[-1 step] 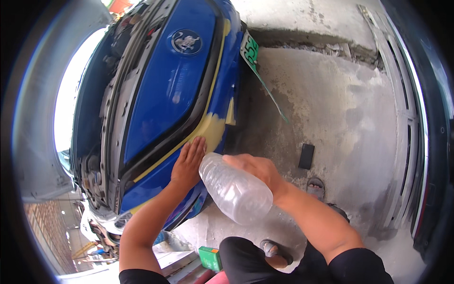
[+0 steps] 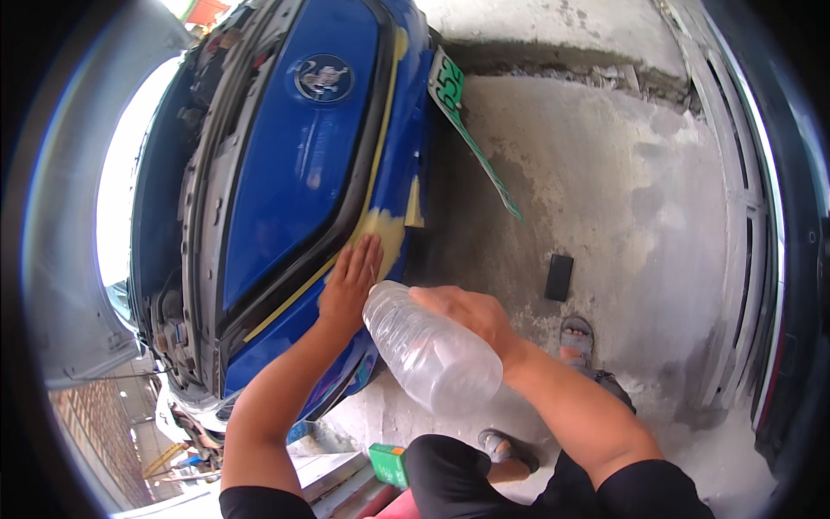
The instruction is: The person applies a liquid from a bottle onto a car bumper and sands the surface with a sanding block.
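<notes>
My left hand (image 2: 352, 277) lies flat on the car's blue front bumper (image 2: 290, 353), fingers stretched out over the edge of a smooth, pale yellow patch (image 2: 387, 232). My right hand (image 2: 471, 313) is wrapped round a clear, ribbed plastic bottle (image 2: 430, 353). Tilted, the bottle has its wide base toward me and its narrow end close beside my left hand. Whether liquid is coming out of it I cannot tell. A dark trim strip (image 2: 285, 304) with a thin yellow edge runs along the bumper next to my left hand.
The car's raised bonnet (image 2: 73, 199) stands at the left over the engine bay. A green and white number plate (image 2: 467, 130) juts out from the bumper. A black phone-like rectangle (image 2: 558, 277) lies on the concrete floor. Near my legs is a green box (image 2: 388, 465); a dark vehicle (image 2: 800, 259) stands at the right.
My left hand has slid slightly farther along the bumper, over more of the yellow patch. The bottle stays in my right hand, hardly moved. The view has shifted a little.
</notes>
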Demonstrator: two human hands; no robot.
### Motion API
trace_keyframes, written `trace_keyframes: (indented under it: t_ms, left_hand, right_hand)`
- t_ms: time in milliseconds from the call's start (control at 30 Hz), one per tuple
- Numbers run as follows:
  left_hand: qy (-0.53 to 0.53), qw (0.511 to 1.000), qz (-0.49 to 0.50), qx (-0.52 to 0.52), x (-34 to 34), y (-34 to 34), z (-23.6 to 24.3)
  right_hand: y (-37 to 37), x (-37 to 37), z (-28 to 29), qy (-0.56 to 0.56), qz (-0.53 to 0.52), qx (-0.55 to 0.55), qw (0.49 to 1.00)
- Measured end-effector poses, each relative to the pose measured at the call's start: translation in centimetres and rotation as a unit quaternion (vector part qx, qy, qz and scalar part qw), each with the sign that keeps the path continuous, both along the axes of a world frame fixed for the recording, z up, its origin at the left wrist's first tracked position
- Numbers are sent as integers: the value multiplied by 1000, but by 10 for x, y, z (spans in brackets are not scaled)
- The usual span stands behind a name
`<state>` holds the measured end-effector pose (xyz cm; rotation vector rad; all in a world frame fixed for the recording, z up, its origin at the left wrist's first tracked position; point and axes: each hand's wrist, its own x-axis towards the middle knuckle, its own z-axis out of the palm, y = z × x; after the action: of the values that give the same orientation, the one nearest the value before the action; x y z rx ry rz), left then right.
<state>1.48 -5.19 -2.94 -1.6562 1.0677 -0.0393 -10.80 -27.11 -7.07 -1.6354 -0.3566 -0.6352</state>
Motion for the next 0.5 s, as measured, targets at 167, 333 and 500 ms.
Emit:
trace_keyframes:
  t_ms: [167, 333, 500]
  left_hand:
    - [40, 996, 78, 14, 38, -72, -31]
    - [108, 991, 70, -47, 75, -102, -52]
    - [76, 989, 119, 31, 53, -108, -58]
  right_hand:
    - [-16, -14, -11, 55, -37, 71, 995]
    - [-33, -17, -2, 61, -102, 123, 985]
    - [-45, -23, -2, 97, -123, 142, 977]
